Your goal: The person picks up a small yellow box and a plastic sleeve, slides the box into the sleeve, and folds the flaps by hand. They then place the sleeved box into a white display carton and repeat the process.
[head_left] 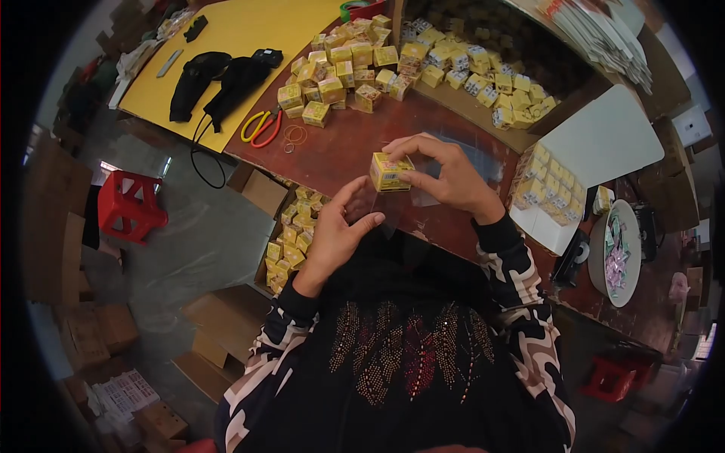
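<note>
Small yellow box (391, 174), one, printed on its faces, held in the air over the red-brown worktop (328, 160). Right hand (462, 181): grip clamped on the box, fingertips at its top and thumb at its side. Left hand (330, 235): grip apart, thumb and fingers spread just beside the box; clear film (388, 205) hangs by the thumb, contact impossible to tell. Risks, as judged: the box could slip if the right fingertips ease, there being no support visible under it; the thin film could crease or snag on a box corner if the two meet askew. Beyond: a loose heap of like boxes (332, 89), liable to topple if a sleeve or knuckle brushes it; yellow-and-red-handled tool (263, 128) and thin bands (295, 136) beside it. Farther out: large carton (445, 94) of boxes; white-lined pack (550, 187) of boxes in rows; pale bowl (597, 260) of small packets; lower open carton (260, 192), likewise stocked with boxes
</note>
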The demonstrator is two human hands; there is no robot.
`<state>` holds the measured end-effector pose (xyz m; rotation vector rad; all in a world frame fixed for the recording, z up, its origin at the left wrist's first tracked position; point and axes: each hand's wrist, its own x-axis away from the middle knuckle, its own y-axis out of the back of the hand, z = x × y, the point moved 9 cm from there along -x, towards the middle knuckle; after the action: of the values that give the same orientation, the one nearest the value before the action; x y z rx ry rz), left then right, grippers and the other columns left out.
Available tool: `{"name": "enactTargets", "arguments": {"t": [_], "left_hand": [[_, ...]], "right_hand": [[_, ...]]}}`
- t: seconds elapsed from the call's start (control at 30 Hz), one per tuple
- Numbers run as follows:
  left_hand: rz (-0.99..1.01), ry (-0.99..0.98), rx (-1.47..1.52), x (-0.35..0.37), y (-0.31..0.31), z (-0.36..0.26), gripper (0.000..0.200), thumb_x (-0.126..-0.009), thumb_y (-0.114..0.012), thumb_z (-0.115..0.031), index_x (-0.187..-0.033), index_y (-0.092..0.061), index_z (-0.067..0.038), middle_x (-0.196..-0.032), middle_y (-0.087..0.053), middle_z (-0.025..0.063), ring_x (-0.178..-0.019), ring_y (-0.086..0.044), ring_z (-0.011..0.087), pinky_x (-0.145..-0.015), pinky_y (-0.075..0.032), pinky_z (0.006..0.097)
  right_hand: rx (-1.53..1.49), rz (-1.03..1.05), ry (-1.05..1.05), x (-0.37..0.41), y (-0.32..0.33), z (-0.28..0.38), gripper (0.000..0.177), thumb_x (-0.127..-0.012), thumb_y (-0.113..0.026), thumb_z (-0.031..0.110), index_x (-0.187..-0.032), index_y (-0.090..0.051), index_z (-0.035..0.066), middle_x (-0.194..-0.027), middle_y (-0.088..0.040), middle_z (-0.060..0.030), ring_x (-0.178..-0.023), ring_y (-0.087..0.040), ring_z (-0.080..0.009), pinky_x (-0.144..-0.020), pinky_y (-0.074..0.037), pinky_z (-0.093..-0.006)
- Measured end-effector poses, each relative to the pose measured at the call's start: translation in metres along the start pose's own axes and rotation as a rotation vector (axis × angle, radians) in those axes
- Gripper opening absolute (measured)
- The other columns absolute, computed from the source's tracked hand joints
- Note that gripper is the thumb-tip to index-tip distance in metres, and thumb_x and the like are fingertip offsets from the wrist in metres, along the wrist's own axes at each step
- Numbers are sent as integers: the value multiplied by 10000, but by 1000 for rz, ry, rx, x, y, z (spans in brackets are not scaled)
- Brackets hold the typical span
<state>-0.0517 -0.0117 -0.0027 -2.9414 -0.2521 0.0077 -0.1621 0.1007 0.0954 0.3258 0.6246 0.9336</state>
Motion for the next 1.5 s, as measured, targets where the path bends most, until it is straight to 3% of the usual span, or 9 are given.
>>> {"name": "enactTargets", "arguments": {"t": [0.13,0.43,0.5,0.73,1.0,1.1,1.23,1.3,1.5], "left_hand": [[28,-19,106,-1,-7,-2,634,-883,-692,12,-1442,-393,42,-1312,-578,144,-1199,-574,183,-1012,-476,316],[-6,-96,214,-5,-20,-21,697,-898,-659,43,-1506,-332,-48,-1289,-568,133,-1162,-585,172,-959,-486,278],[24,-102,198,-6,-26,-19,700,-904,-652,43,-1514,-326,-63,-1290,-564,126,-1154,-584,166,-948,-488,272],[135,-56,196,-2,-47,-8,618,-912,-654,19,-1462,-380,-51,-1254,-566,83,-1117,-583,145,-938,-484,257],[255,-35,293,-1,-69,-1,446,-879,-687,35,-1251,-456,-47,-1346,-480,97,-1177,-563,176,-960,-494,291],[262,-63,439,-1,-72,-4,474,-870,-685,51,-1254,-425,-50,-1369,-459,119,-1216,-550,208,-983,-498,319],[266,-44,397,3,-74,-7,567,-848,-680,87,-1312,-384,-50,-1388,-466,145,-1240,-537,224,-1009,-486,338],[254,-54,299,5,-76,-12,578,-854,-679,78,-1334,-379,-36,-1388,-466,144,-1246,-532,226,-1021,-480,344],[260,-71,221,4,-82,-18,615,-844,-687,73,-1362,-374,-32,-1369,-459,123,-1235,-541,209,-1014,-479,322]], "right_hand": [[-157,42,-52,7,-10,-12,241,-835,-721,79,-1068,-675,42,-1199,-672,-111,-1113,-640,-256,-953,-485,-354],[138,-226,23,25,-9,10,293,-839,-750,151,-1108,-670,64,-1246,-622,-119,-1187,-584,-285,-973,-477,-390],[-405,-461,-223,40,-5,-7,367,-877,-731,138,-1211,-621,34,-1264,-610,-110,-1171,-594,-236,-970,-490,-366],[-615,-392,-344,85,-31,-34,368,-934,-651,67,-1280,-565,-27,-1317,-571,-148,-1157,-589,-177,-991,-482,-319],[-679,-584,-187,109,-20,-23,86,-920,-636,11,-975,-569,10,-1197,-608,-145,-1174,-563,-207,-1019,-461,-346],[-597,-637,-153,110,-14,-20,180,-893,-712,72,-912,-536,38,-1132,-587,-107,-1068,-588,-176,-968,-471,-317],[-653,-449,-132,107,-11,-20,194,-876,-730,57,-918,-541,35,-1076,-583,-78,-1025,-580,-151,-934,-475,-294],[-693,-389,-304,108,-16,-25,200,-869,-742,61,-959,-569,18,-1070,-585,-74,-1029,-576,-131,-927,-474,-286],[-563,-403,-377,104,-2,-17,142,-873,-732,30,-956,-627,-18,-993,-632,-64,-948,-625,-111,-848,-513,-266]]}}
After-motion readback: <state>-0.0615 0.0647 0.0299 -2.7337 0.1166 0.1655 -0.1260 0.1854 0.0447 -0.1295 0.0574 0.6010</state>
